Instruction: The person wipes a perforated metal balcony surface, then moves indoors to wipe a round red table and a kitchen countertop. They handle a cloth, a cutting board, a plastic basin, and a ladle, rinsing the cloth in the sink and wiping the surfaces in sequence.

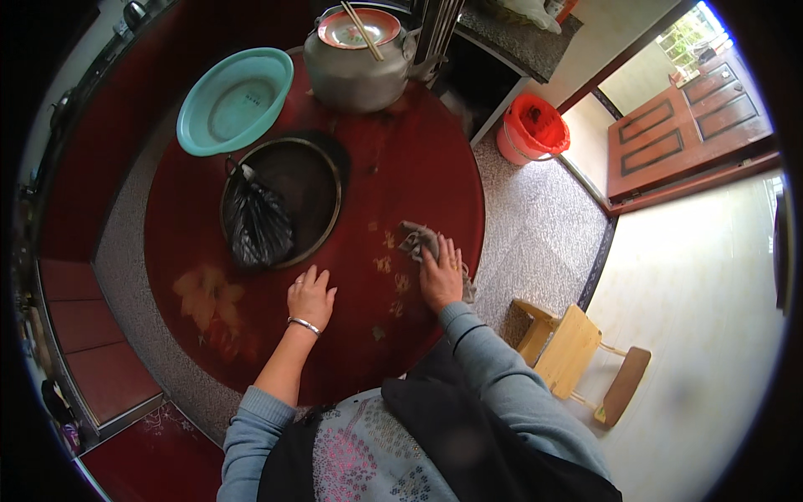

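Observation:
My right hand (441, 273) presses a crumpled grey-brown cloth (419, 241) onto the round red table (408, 169), near its right edge; part of the cloth shows beyond the hand on the right. My left hand (311, 297), with a ring and a bracelet, is over the table's near side, fingers apart and holding nothing. Just beyond it lies a dark round tray (308, 188) with a raised rim, and a tied black plastic bag (258, 219) sits in its left part.
Farther back stand a turquoise plastic basin (235, 103) and a large metal kettle (357, 78) with an enamel plate (351, 28) and chopsticks (362, 30) on top. On the floor at right are a red-lined bucket (530, 135) and a small wooden chair (568, 351).

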The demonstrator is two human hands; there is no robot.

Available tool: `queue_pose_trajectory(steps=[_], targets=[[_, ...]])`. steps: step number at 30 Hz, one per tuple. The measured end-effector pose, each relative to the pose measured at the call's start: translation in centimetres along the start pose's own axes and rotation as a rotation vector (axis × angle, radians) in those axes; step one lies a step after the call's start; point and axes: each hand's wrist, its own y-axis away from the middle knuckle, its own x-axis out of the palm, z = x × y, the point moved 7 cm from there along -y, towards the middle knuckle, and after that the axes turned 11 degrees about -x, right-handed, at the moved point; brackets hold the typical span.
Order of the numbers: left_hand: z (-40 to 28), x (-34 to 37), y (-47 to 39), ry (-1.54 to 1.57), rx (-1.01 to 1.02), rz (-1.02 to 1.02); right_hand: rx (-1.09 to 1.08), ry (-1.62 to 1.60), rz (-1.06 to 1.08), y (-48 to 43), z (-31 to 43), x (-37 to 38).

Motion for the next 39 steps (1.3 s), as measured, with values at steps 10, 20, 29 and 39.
queue_pose_trajectory(steps=[10,20,29,39], targets=[[-13.5,0.2,-18.2,0.215,0.055,-0.144,-0.204,-0.085,-0.012,-25.6,-11.1,2.1],[-12.5,2.5,-19.2,0.050,-0.031,-0.195,-0.731,-0.352,0.251,-22.2,-5.3,2.3],[-11.0,1.4,-16.4,0.073,-0.080,-0.214,-0.647,-0.314,0.349,-17.4,-9.9,0.9],[-11.5,1.1,-16.7,0.084,-0.095,-0.232,-0.258,-0.112,-0.018,-35.3,-13.1,4.9]])
